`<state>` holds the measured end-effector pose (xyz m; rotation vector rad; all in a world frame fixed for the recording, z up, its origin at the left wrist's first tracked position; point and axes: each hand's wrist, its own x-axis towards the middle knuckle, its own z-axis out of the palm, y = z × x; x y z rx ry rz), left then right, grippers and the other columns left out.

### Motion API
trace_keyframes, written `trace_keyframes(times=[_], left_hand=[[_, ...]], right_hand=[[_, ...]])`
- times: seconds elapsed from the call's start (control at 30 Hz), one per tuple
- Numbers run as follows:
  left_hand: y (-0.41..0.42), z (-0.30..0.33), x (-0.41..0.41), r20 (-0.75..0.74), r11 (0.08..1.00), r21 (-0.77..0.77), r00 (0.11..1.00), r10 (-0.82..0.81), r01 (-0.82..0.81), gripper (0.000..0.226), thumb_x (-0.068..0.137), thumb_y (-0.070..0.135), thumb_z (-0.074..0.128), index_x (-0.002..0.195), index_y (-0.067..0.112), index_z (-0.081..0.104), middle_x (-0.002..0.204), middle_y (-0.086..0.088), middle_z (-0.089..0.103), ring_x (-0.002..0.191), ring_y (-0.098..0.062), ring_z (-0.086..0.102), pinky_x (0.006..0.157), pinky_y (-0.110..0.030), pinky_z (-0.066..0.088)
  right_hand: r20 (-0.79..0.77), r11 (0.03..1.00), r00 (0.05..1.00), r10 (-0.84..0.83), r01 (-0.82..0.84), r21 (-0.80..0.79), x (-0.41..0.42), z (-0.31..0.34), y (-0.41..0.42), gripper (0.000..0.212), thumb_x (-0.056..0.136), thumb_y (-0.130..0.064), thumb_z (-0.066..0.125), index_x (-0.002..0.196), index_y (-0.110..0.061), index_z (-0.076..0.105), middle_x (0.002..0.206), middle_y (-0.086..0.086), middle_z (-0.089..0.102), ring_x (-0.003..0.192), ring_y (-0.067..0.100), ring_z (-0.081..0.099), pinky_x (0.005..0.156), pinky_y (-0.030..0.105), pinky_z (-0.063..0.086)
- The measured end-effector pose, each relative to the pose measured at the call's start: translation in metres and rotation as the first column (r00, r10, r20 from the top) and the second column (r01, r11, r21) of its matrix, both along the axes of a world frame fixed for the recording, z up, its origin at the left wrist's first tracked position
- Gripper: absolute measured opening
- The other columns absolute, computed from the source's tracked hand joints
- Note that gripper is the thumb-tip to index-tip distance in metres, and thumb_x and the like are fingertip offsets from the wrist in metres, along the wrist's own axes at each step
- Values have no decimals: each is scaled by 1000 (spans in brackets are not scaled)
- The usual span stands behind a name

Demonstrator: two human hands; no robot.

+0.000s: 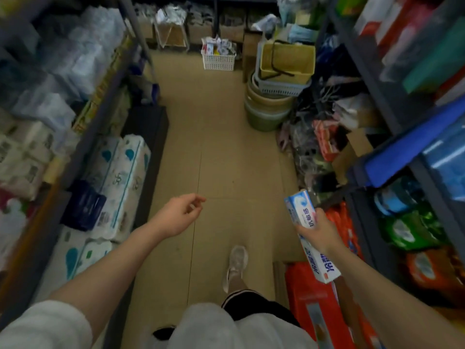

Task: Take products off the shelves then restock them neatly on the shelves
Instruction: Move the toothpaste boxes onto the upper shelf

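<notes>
On the left shelves (75,157): tissue packs (120,182), stacked. Mid-aisle, left hand (180,214) hangs over the floor (221,147), fingers loosely curled, nothing in it. Shoe (236,265) below on the floor. Right hand (318,229) has its fingers wrapped round a long white-blue box (308,233), held just beside the right shelves (377,152), above an orange carton (314,306). Baskets (284,69) stacked at the far end.

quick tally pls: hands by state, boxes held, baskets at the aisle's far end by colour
Hand gripping a box: 1, right hand
Empty hand: 1, left hand
Long white-and-blue box: 1
White basket: 1
Yellow basket: 1
Total: 5
</notes>
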<state>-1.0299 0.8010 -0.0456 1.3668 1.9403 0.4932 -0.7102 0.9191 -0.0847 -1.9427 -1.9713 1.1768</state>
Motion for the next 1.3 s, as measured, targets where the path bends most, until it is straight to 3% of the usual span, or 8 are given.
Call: trace_keyframes(times=[0.13,0.27,0.57,0.77,0.9,1.07,1.17,1.3], left_hand=[[82,-10,-55,-56,990,-126,997,55,-62,28,94,19,50,121,19,56,108,3,61,88,-10,58,76,-21,46],[155,-15,-108,-112,971,-205,989,100,-122,31,94,20,49,124,17,54,113,-2,62,93,-13,58,78,-23,45],[386,-16,-213,-134,989,-130,990,46,-64,30,94,19,49,123,15,55,111,-5,62,89,-12,55,73,-21,40],[566,29,-233,-51,997,-7,996,-74,74,30,95,21,49,124,16,55,109,1,60,97,-12,57,79,-19,43],[681,49,-229,-64,980,102,984,-165,171,28,94,18,51,121,14,57,105,1,62,93,-13,58,69,-9,38],[813,47,-221,-77,959,165,972,-221,231,27,91,13,53,117,11,59,100,-1,64,85,-12,58,68,-3,37],[876,31,-220,-72,968,103,973,-221,228,28,92,16,52,120,14,58,104,0,65,88,-12,59,73,-11,40],[941,-11,-226,-54,974,10,973,-224,225,28,93,18,49,121,15,56,106,-1,65,85,-11,58,69,-12,37]], right_hand=[[-38,998,997,65,-64,19,-62,24,113,41,76,-34,72,95,-10,45,88,5,62,78,23,61,65,34,48],[-68,988,988,137,-131,86,-126,52,213,40,75,-38,70,93,-15,43,84,-1,60,73,18,61,59,32,47],[-157,984,975,156,-140,109,-237,57,422,38,78,-35,70,100,-16,46,93,-1,64,77,17,64,64,35,52],[-103,999,995,13,-8,42,-258,45,547,39,79,-33,71,101,-14,44,91,1,62,72,13,61,52,28,45],[-69,994,992,-104,105,18,-250,31,630,40,78,-34,72,97,-12,45,89,0,61,76,18,61,64,37,49],[-197,962,942,-273,263,-77,-245,12,743,36,81,-29,71,101,-12,46,94,3,61,83,21,61,76,42,51],[-280,905,861,-426,396,-159,-246,-7,810,40,74,-36,74,100,-14,54,97,6,67,84,24,66,82,49,53],[-333,732,653,-680,578,-359,-261,-45,878,13,83,-24,68,91,-21,58,91,10,67,80,30,65,83,54,52]])
